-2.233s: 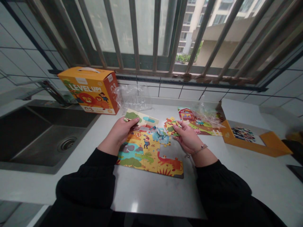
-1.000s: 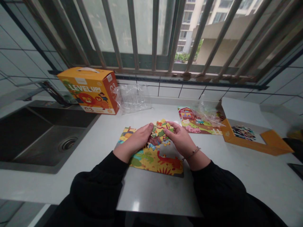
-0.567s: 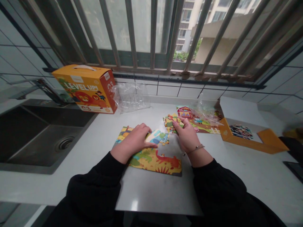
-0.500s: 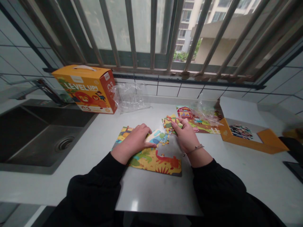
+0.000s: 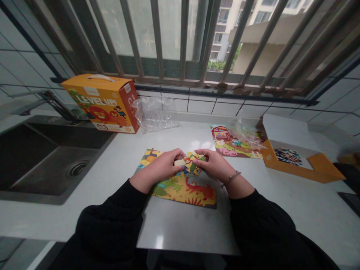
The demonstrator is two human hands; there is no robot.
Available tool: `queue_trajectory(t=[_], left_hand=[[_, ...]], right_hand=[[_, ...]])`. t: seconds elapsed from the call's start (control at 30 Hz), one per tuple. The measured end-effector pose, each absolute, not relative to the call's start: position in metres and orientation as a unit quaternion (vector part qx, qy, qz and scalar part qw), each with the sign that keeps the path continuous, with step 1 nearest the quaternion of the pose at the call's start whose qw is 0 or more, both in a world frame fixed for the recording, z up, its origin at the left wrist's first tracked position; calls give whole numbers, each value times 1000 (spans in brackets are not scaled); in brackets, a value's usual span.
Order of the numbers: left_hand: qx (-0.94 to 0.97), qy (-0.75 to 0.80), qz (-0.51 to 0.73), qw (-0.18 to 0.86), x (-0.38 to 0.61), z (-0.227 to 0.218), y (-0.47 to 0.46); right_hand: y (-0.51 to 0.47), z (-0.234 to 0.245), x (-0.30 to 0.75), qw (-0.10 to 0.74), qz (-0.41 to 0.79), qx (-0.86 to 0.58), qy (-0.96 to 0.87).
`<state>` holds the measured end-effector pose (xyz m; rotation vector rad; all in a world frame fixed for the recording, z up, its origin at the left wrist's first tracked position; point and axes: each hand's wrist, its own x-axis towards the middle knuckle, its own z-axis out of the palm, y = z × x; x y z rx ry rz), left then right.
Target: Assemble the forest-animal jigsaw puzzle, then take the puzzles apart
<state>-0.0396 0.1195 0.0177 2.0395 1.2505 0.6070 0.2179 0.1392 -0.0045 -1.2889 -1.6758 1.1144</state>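
Note:
My left hand (image 5: 167, 165) pinches a pale-edged stack of puzzle pieces (image 5: 179, 162) over a partly assembled jigsaw puzzle (image 5: 171, 189). Colourful puzzle pieces (image 5: 193, 163), yellow, green and red, are between the fingers of my right hand (image 5: 212, 164), close against the left hand's stack. Whether the two bunches touch is hard to make out. Beneath lies the jigsaw, yellow with a green crocodile and a red dinosaur-like animal; my left hand and forearm cover part of it. Grey counter shows at its upper right.
An orange box (image 5: 104, 108) stands at the back left beside a clear plastic bag (image 5: 156, 115). At the right are a farm picture (image 5: 229, 152), another plastic wrapper (image 5: 247, 135) and an opened orange box (image 5: 298, 170) with pieces inside. The sink (image 5: 53, 165) is at left.
My right hand has brought its puzzle pieces left and nearer, up to my left hand. The left hand has lifted its pieces, now showing a pale side.

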Motion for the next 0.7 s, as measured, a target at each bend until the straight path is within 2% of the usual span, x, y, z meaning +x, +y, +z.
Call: queue_trajectory(t=[0.2,0.37,0.5,0.6,0.7], left_hand=[[695,523,332,365,-40,27,121],[568,593,416,390,-49,16,134],[575,543,406,458,-46,18,131],[632,452,352,521,-37,26,122],[666,436,343,500,-34,32,118]], right_hand=[[136,2,218,371,470,-460,-656],[132,13,219,380,444,-478,-655],[130,17,214,371,525,-426,-637],[131,14,211,375,438,-447,-684],[135,11,213,366,341,-483,-718]])
